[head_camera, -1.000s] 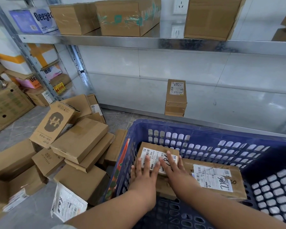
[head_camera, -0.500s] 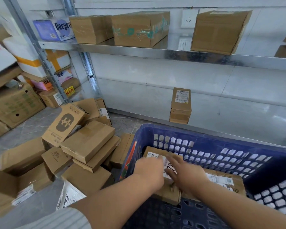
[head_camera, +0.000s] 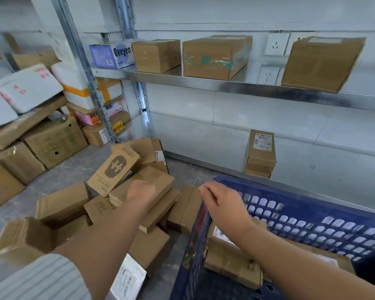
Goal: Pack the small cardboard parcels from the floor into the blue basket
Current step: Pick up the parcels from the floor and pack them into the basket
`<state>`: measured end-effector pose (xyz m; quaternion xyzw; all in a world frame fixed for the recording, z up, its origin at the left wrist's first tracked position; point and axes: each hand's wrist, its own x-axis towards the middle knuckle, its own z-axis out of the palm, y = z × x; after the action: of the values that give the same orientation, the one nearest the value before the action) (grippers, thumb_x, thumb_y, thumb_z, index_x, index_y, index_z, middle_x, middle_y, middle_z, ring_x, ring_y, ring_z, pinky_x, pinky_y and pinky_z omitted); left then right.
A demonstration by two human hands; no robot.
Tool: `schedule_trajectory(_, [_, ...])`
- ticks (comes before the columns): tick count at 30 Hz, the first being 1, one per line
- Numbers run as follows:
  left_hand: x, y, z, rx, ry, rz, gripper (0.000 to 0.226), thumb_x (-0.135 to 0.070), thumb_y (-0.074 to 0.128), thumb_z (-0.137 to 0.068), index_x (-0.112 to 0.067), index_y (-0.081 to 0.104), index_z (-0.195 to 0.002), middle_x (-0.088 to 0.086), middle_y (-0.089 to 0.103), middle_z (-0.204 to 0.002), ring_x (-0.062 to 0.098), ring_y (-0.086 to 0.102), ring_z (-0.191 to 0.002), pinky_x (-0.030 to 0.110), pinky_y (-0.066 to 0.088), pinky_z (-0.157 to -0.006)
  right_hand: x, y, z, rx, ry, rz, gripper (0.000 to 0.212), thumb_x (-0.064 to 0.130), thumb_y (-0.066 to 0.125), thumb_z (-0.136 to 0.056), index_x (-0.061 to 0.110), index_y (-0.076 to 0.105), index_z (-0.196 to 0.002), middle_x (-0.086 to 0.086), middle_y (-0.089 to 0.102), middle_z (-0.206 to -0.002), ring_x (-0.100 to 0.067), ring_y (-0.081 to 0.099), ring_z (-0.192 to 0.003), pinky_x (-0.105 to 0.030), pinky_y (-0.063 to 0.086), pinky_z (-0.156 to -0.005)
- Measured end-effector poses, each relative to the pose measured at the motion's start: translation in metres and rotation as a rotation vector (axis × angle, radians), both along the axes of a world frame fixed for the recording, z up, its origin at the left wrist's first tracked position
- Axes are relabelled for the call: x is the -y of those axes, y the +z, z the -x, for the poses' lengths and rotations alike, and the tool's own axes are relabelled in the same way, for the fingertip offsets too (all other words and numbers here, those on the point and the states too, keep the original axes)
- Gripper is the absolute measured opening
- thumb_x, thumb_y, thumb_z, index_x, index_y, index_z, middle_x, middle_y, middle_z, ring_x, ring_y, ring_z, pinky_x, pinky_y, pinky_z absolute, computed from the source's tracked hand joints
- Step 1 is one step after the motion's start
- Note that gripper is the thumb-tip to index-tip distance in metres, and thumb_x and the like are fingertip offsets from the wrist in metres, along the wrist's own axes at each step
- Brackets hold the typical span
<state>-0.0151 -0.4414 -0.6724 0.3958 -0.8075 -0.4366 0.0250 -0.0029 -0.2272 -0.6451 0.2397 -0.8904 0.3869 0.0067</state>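
The left hand [head_camera: 141,192] is over a flat parcel [head_camera: 158,180] atop the floor pile, fingers curled; whether it grips cannot be told. The right hand [head_camera: 222,204] hovers, loosely curled and empty, above the basket [head_camera: 312,204] rim. Two parcels [head_camera: 232,258] lie inside the basket.

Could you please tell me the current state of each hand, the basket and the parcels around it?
Left hand: over the flat brown cardboard parcel atop the floor pile; grip unclear.
Right hand: empty, fingers loosely curled, above the basket's left rim.
Blue plastic lattice basket: upright, partly filled.
Labelled cardboard parcels in the basket: lying flat on its bottom.
Brown parcel with the dark logo: tilted, leaning on the pile.
Small labelled box by the wall: standing upright.
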Motion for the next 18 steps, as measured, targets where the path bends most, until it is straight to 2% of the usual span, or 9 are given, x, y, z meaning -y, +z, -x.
schedule_trajectory(3, [0.040, -0.028, 0.002, 0.017, 0.172, -0.115, 0.015, -0.007, 0.057, -0.091, -0.005, 0.050, -0.104, 0.012, 0.051, -0.106, 0.026, 0.048, -0.091, 0.034, 0.042, -0.079, 0.026, -0.002, 0.004, 0.056, 0.044, 0.003, 0.026, 0.028, 0.042, -0.102, 0.017, 0.065, -0.101, 0.004, 0.065, -0.089, -0.004, 0.058, -0.078, -0.013, 0.046, -0.070])
schedule_trajectory(6, [0.083, -0.071, 0.011, 0.052, 0.256, -0.260, 0.065, -0.011, 0.066, -0.083, -0.002, 0.035, -0.139, 0.017, 0.051, -0.125, 0.035, 0.053, -0.109, 0.048, 0.050, -0.092, 0.049, -0.010, 0.008, 0.155, 0.068, -0.047, 0.028, 0.027, 0.040, -0.103, 0.020, 0.064, -0.113, 0.003, 0.068, -0.104, -0.008, 0.062, -0.091, -0.025, 0.052, -0.086])
schedule_trajectory(8, [0.119, -0.125, 0.026, 0.060, 0.278, -0.335, 0.075, -0.015, 0.071, -0.079, -0.005, 0.033, -0.142, 0.017, 0.053, -0.129, 0.036, 0.055, -0.112, 0.050, 0.050, -0.093, 0.060, -0.015, 0.011, 0.198, 0.088, -0.108, 0.029, 0.024, 0.039, -0.103, 0.024, 0.060, -0.124, 0.004, 0.066, -0.113, -0.009, 0.063, -0.098, -0.025, 0.052, -0.090])
schedule_trajectory(10, [0.119, -0.135, 0.023, 0.084, 0.311, -0.370, 0.061, -0.014, 0.073, -0.080, 0.002, 0.046, -0.132, 0.019, 0.063, -0.115, 0.034, 0.059, -0.106, 0.044, 0.051, -0.088, 0.072, -0.019, 0.021, 0.215, 0.134, -0.256, 0.035, 0.016, 0.040, -0.102, 0.022, 0.053, -0.134, 0.000, 0.062, -0.124, -0.014, 0.060, -0.111, -0.027, 0.047, -0.098])
schedule_trajectory(12, [0.103, -0.121, 0.013, 0.074, 0.316, -0.419, 0.033, -0.013, 0.069, -0.086, 0.005, 0.060, -0.112, 0.017, 0.071, -0.074, 0.031, 0.064, -0.080, 0.040, 0.051, -0.081, 0.085, -0.019, 0.033, 0.301, 0.182, -0.441, 0.046, 0.009, 0.044, -0.100, 0.019, 0.042, -0.144, -0.005, 0.054, -0.138, -0.020, 0.053, -0.125, -0.033, 0.040, -0.108])
schedule_trajectory(13, [0.098, -0.117, 0.011, 0.058, 0.325, -0.463, 0.023, -0.013, 0.066, -0.090, 0.005, 0.062, -0.104, 0.015, 0.068, -0.059, 0.028, 0.063, -0.065, 0.037, 0.051, -0.073, 0.091, -0.019, 0.039, 0.359, 0.200, -0.515, 0.050, 0.007, 0.045, -0.099, 0.018, 0.037, -0.147, -0.007, 0.049, -0.143, -0.023, 0.049, -0.129, -0.035, 0.037, -0.111])
schedule_trajectory(14, [0.097, -0.115, 0.012, 0.034, 0.345, -0.492, 0.019, -0.013, 0.066, -0.091, 0.003, 0.061, -0.100, 0.013, 0.065, -0.058, 0.026, 0.060, -0.057, 0.034, 0.049, -0.065, 0.095, -0.019, 0.043, 0.404, 0.212, -0.566, 0.053, 0.007, 0.045, -0.099, 0.017, 0.033, -0.149, -0.008, 0.044, -0.147, -0.024, 0.045, -0.133, -0.037, 0.034, -0.113])
schedule_trajectory(15, [0.099, -0.119, 0.016, 0.006, 0.378, -0.516, 0.021, -0.014, 0.067, -0.090, 0.000, 0.058, -0.103, 0.013, 0.065, -0.070, 0.026, 0.059, -0.062, 0.033, 0.046, -0.062, 0.097, -0.020, 0.044, 0.431, 0.216, -0.601, 0.054, 0.007, 0.045, -0.099, 0.016, 0.031, -0.150, -0.009, 0.040, -0.150, -0.025, 0.042, -0.136, -0.038, 0.032, -0.115])
schedule_trajectory(18, [0.107, -0.114, 0.020, -0.103, 0.487, -0.597, 0.050, -0.018, 0.079, -0.079, 0.000, 0.051, -0.117, 0.009, 0.061, -0.113, 0.026, 0.058, -0.101, 0.035, 0.047, -0.083, 0.093, -0.024, 0.039, 0.378, 0.199, -0.599, 0.050, 0.006, 0.044, -0.099, 0.016, 0.036, -0.148, -0.009, 0.042, -0.148, -0.025, 0.042, -0.136, -0.039, 0.034, -0.114])
